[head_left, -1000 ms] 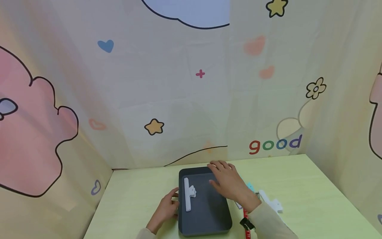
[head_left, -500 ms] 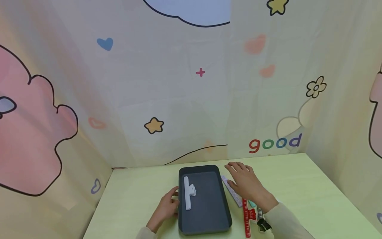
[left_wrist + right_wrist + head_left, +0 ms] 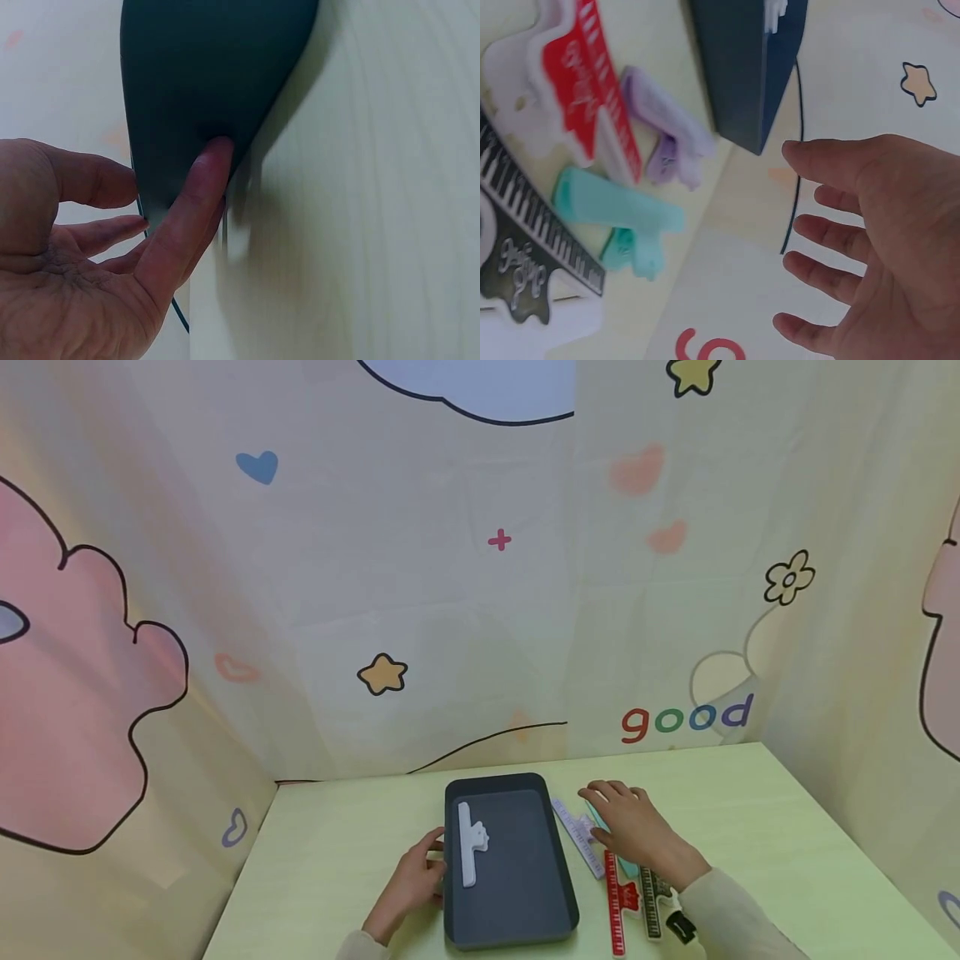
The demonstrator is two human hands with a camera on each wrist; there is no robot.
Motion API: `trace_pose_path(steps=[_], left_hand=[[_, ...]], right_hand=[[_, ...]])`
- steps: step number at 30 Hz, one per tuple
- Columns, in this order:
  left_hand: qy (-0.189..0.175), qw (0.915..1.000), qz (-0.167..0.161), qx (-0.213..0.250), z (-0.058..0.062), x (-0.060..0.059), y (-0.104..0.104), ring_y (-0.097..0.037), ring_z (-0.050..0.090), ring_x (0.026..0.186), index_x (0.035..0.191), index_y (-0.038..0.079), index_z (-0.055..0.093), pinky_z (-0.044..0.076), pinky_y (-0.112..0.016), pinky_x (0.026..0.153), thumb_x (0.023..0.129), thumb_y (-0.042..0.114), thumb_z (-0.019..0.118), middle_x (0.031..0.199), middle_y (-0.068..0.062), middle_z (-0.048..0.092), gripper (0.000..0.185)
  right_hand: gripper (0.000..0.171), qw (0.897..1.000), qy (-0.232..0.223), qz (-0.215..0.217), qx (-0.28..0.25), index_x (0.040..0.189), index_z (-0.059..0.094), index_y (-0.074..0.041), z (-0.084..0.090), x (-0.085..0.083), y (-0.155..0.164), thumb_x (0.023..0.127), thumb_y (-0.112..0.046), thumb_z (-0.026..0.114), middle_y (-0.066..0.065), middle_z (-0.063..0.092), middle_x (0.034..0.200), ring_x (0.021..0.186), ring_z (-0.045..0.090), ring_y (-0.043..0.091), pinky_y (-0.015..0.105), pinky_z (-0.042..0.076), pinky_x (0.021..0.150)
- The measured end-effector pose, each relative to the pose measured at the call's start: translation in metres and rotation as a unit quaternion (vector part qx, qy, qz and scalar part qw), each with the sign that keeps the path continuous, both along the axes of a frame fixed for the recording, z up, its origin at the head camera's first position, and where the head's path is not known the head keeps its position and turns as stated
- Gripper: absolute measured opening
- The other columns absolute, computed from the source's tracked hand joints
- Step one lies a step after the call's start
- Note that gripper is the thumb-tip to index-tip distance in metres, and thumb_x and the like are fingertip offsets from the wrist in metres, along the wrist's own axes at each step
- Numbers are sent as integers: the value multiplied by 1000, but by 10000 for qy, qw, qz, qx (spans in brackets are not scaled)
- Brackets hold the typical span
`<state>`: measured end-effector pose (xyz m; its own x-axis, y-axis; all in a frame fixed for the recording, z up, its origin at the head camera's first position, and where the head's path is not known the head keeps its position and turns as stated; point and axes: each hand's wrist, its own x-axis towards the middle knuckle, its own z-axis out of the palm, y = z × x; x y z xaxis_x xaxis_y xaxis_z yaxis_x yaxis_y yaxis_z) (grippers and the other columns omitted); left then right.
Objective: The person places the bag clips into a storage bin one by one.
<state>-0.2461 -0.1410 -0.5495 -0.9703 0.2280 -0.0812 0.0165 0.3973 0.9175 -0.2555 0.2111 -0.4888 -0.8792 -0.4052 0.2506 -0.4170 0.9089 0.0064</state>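
Pale cartoon-printed backdrop (image 3: 442, 577) behind pale yellow-green worktop (image 3: 322, 843). Dark grey, round-cornered rectangular tray (image 3: 517, 881) on worktop before me. My hands apart, tray between: left hand (image 3: 412, 881) touches tray's left wall with extended fingers; right hand (image 3: 637, 828) hovers, fingers loosely parted. Red ruler-edged clip (image 3: 614, 906) beside black ruler-edged clip (image 3: 650, 902), both right of tray. White bar-shaped clip (image 3: 467, 843) inside tray, along left side. Lilac ruler-edged clip (image 3: 576, 837) just beside tray. Turquoise bar-shaped clip (image 3: 619, 206) near right hand.

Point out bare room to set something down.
Free: the tray, right of its white clip; the table left of the left hand and right of the right sleeve. Crowded: just right of the tray, where lilac clip, red clip, teal clip and black clip lie.
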Motion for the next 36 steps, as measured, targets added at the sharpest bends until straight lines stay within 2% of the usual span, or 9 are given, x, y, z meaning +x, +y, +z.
trace_pose_path(steps=[10, 21, 30, 36], left_hand=[[12, 10000, -14, 42, -2, -3, -1, -25, 62, 94, 149, 1, 35, 59, -35, 51, 89, -1, 48, 134, -30, 49, 62], [34, 9999, -18, 101, -4, -2, -2, -25, 62, 93, 149, 0, 35, 59, -36, 51, 88, -1, 49, 133, -30, 50, 62], [-13, 10000, 17, 81, -5, -2, -2, -24, 61, 95, 149, 1, 36, 58, -37, 51, 88, -1, 50, 133, -28, 50, 62], [56, 10000, 8, 37, -3, -2, -2, -25, 62, 96, 149, 0, 36, 58, -36, 51, 88, 0, 50, 133, -29, 51, 62]], right_hand=[[53, 9976, -680, 8, 114, 132, 58, -12, -16, -9, 3, 84, -24, 77, 10, 58, 134, 124, 53, 35, 61, 47, 96], [49, 9953, -782, 266, 509, 129, 59, -12, -32, -20, 4, 85, -25, 75, 10, 59, 131, 121, 55, 34, 60, 50, 91], [49, 9934, -901, 143, 697, 131, 59, -12, -36, -23, -1, 87, -26, 73, 9, 59, 132, 122, 54, 33, 59, 50, 92], [47, 9932, -980, 100, 620, 129, 60, -10, -37, -24, -3, 86, -23, 74, 9, 60, 130, 120, 55, 34, 60, 48, 91]])
